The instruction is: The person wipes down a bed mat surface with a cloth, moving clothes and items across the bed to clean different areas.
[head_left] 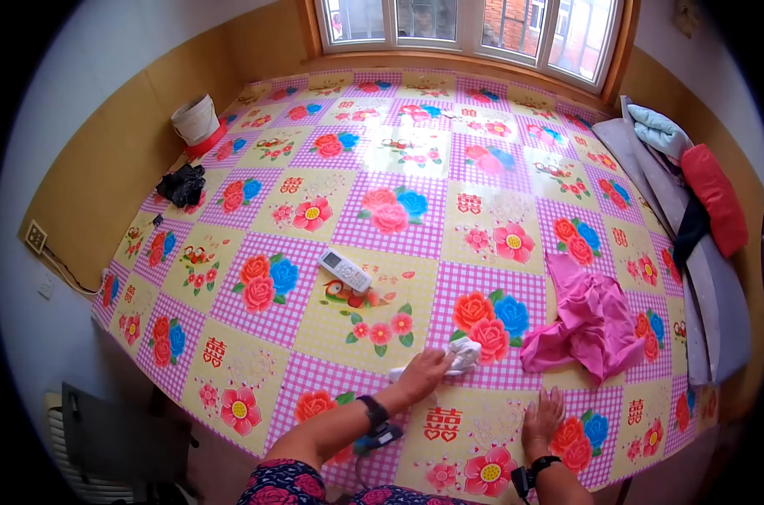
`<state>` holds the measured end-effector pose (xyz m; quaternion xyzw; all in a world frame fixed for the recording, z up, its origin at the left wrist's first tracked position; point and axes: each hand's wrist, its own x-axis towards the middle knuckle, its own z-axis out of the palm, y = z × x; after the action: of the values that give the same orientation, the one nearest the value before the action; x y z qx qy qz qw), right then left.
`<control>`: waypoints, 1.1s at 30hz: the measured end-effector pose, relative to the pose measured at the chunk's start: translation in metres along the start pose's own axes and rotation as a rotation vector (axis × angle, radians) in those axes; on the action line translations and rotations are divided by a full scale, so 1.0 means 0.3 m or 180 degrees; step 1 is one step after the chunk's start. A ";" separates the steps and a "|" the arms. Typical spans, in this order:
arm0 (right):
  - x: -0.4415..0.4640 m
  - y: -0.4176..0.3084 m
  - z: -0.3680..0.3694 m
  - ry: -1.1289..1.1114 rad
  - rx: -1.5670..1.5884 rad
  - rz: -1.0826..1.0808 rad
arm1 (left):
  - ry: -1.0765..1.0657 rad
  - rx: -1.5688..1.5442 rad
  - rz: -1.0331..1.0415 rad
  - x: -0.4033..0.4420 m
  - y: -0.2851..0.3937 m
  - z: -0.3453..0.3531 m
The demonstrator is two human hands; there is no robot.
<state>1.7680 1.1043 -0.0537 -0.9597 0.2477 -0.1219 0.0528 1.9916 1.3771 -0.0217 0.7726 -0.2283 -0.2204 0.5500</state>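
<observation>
My left hand (424, 375) is closed on a crumpled white cloth (464, 357) that lies against the patterned sheet covering the bed-like platform. Part of the cloth is hidden under the fingers. To its right, my right hand (543, 416) rests flat on the sheet (474, 404), fingers stretched out and holding nothing. Just beyond that hand lies a rumpled pink garment (591, 324), apart from the fingertips. A white remote control (346, 270) sits on the sheet, up and left of my left hand. Both wrists wear black straps with small devices.
A white bucket (196, 122) with a red base and a black crumpled bundle (182, 186) stand along the left wall. Folded mats (693, 252), a red pillow-like bundle (715, 198) and a pale blue one (660, 132) line the right edge. A dark chair (125, 438) stands lower left.
</observation>
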 end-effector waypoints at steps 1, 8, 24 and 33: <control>0.002 -0.002 -0.003 0.0010 -0.0008 -0.0010 | 0.0209 0.0570 0.0581 0.060 -0.049 0.010; 0.002 0.017 0.023 -0.0056 -0.0155 0.0014 | 0.1509 0.2828 0.0876 0.659 -0.180 -0.279; 0.016 0.011 0.004 -0.0305 -0.0131 0.0027 | 0.3561 0.1222 -0.0395 1.132 -0.468 -0.812; 0.021 0.005 -0.010 -0.0292 -0.0093 0.0116 | 0.0778 0.1096 0.1717 1.211 -0.028 0.259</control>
<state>1.7720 1.0997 -0.0498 -0.9603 0.2642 -0.0731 0.0524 2.2366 1.1051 -0.0853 0.7866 -0.3907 0.0690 0.4732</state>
